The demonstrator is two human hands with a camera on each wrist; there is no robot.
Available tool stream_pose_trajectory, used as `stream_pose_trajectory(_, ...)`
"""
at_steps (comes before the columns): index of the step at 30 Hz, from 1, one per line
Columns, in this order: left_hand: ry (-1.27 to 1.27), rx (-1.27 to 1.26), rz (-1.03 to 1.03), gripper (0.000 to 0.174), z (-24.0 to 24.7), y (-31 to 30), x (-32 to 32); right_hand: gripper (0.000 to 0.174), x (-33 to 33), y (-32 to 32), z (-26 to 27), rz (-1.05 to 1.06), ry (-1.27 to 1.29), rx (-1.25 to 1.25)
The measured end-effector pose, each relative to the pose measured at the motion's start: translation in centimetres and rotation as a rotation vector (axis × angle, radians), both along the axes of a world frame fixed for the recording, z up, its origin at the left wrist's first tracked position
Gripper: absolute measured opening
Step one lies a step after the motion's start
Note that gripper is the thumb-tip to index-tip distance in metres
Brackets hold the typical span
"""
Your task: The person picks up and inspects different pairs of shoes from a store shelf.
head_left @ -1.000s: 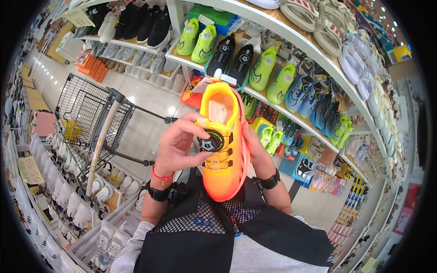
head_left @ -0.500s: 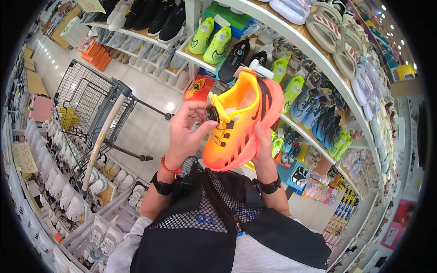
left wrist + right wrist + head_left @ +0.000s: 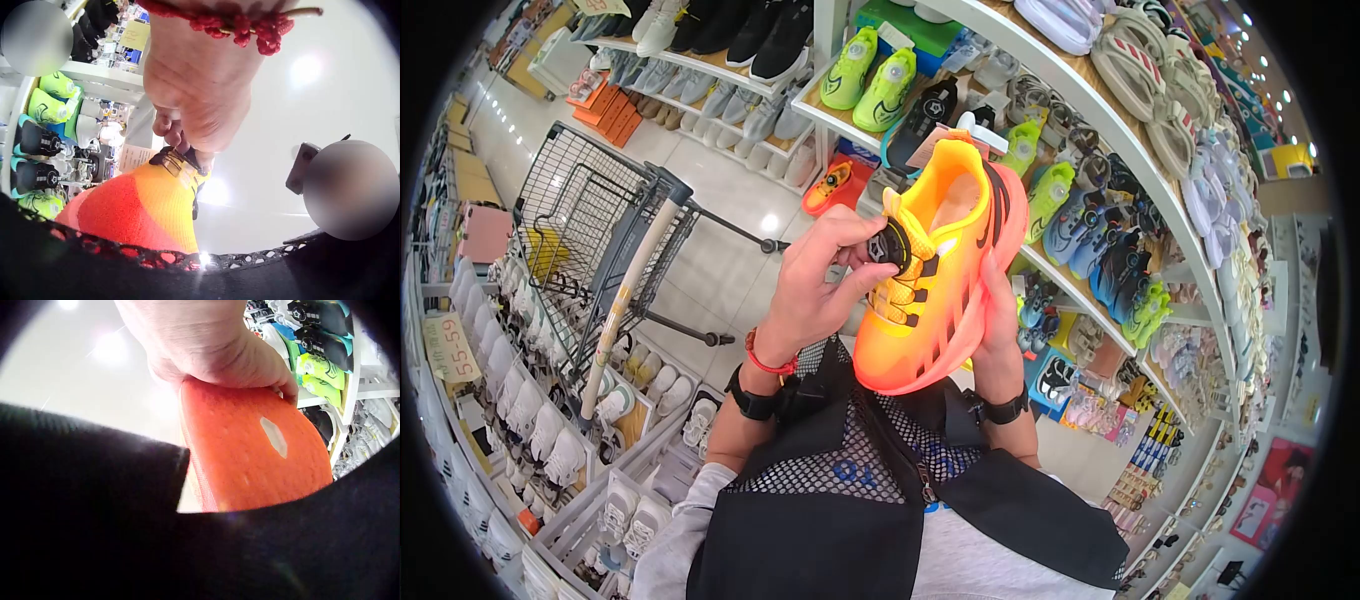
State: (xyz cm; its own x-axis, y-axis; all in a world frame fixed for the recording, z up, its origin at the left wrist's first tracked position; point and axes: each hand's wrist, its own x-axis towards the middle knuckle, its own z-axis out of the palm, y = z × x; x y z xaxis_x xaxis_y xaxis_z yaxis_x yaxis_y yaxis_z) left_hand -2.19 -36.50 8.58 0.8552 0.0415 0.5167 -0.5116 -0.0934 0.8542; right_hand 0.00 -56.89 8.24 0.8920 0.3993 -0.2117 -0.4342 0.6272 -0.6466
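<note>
An orange and yellow sneaker [image 3: 935,290] is held up in front of the chest, toe toward the body and tilted so its outer side shows. My left hand [image 3: 812,285] pinches the round black lacing dial [image 3: 890,248] on its tongue between thumb and fingers. From the other side my right hand [image 3: 998,320] grips the sneaker along its sole and side. The left wrist view shows the bent left fingers [image 3: 169,128] at the laces. In the right wrist view, the orange outsole [image 3: 250,456] faces the camera beneath the right hand [image 3: 206,347].
Shelves ahead and to the right carry lime-green sneakers [image 3: 885,90], blue sneakers [image 3: 1072,225] and sandals [image 3: 1130,65]. A wire shopping cart [image 3: 590,215] stands at left. Below it are rows of white shoes [image 3: 525,400]. Another orange sneaker [image 3: 828,188] sits near a low shelf.
The sneaker has turned from showing its top squarely to showing its outer side, and has shifted right. The left hand stays at the dial, the right along the sole side.
</note>
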Motion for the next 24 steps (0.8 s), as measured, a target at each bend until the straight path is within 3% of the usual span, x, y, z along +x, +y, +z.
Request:
stream_pose_trajectory(13, -0.161, 0.303, -0.065, 0.047, 2.5, 1.6, 0.2, 0.045, 0.6, -0.1, -0.3, 0.124, 0.127, 0.168)
stream_pose_trajectory(19, -0.142, 0.437, -0.138, 0.046, 3.3, 2.5, 0.0, 0.046, 0.8, -0.2, -1.0, 0.202, 0.204, 0.346)
stream_pose_trajectory(24, -0.127, 0.500, -0.155, 0.045, 3.8, 2.8, 0.1, 0.046, 1.0, 0.2, -0.6, 0.228, 0.225, 0.344)
